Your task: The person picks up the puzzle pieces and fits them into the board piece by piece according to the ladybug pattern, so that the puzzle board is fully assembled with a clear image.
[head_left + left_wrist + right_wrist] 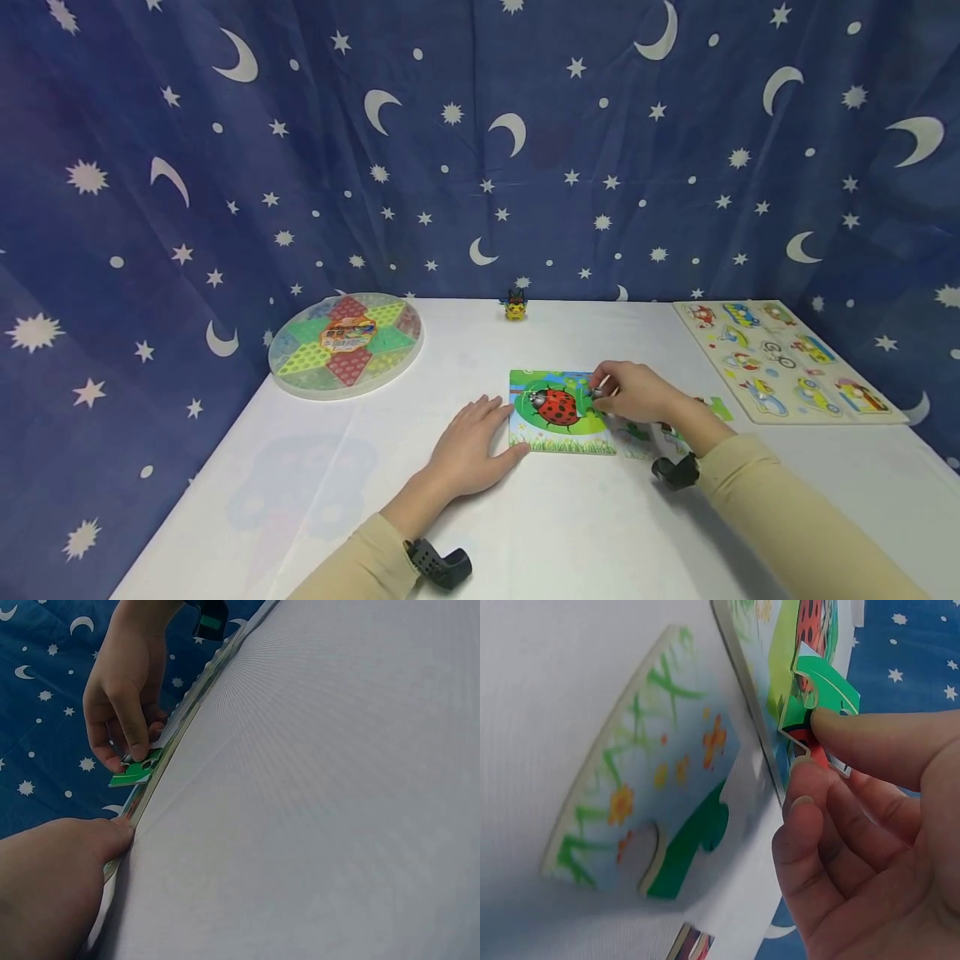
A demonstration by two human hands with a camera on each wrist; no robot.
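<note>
A ladybug jigsaw puzzle (566,442) lies flat on the white table. My right hand (636,392) is over its right side and pinches a green jigsaw piece (832,686) between thumb and fingertips. In the right wrist view the piece is tilted above the board, with black and red on its lower part. My left hand (467,450) rests at the puzzle's left edge, its thumb against the near corner and its fingers extended along the side. A loose puzzle piece (641,795) with grass and orange flowers lies just right of the board, partly below the right hand.
More loose pieces (720,408) lie beyond the right wrist. A wooden picture board (750,375) lies at the back right. At the back left sits a round star-patterned game board (390,382). A small yellow figure (515,309) stands before the blue curtain (450,200).
</note>
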